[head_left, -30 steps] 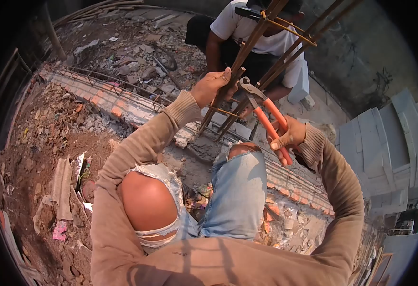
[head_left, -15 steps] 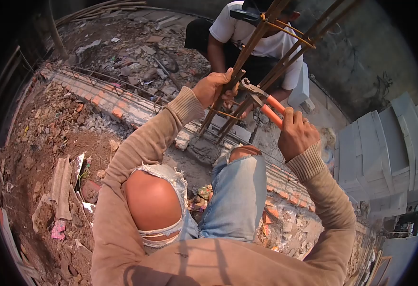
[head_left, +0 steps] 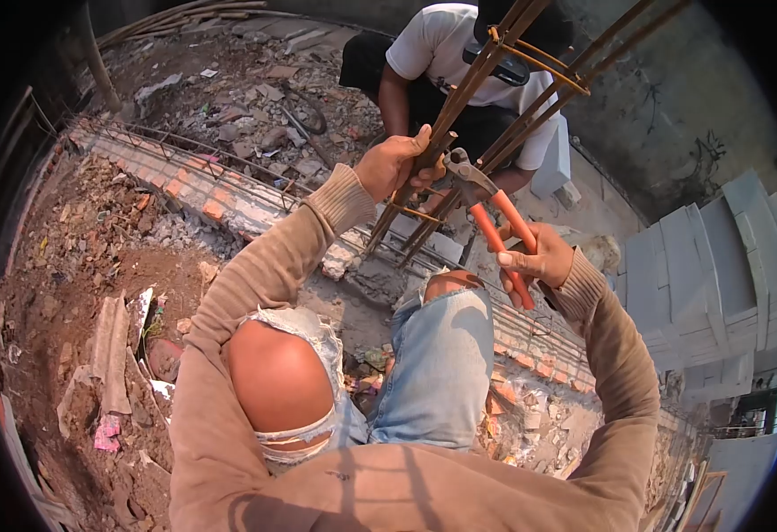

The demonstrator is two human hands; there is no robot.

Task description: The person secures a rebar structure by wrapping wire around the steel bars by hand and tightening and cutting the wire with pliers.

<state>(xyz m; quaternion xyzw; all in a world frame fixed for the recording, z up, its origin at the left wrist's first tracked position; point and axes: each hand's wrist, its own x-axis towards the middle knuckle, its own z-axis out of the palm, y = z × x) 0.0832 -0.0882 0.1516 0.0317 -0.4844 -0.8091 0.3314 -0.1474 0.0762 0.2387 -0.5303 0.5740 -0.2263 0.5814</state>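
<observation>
My left hand is wrapped around the near pair of upright rusty rebars, which lean up to the right. In my right hand are the orange handles of a pair of pincers, slightly spread. The pincers' metal head sits beside my left fingers, in front of the rebars; whether the jaws bite anything I cannot make out. A square wire stirrup ties the bars together higher up, and another stirrup rings them just below my left hand.
A co-worker in a white shirt crouches behind the rebars. A low brick-and-concrete footing with rebar along it crosses in front of me. Pale blocks are stacked at right; rubble covers the ground at left.
My right hand has lowered and turned on the handles, so the pincers now point upward to the left more steeply. My left hand keeps its hold. The co-worker's head has shifted.
</observation>
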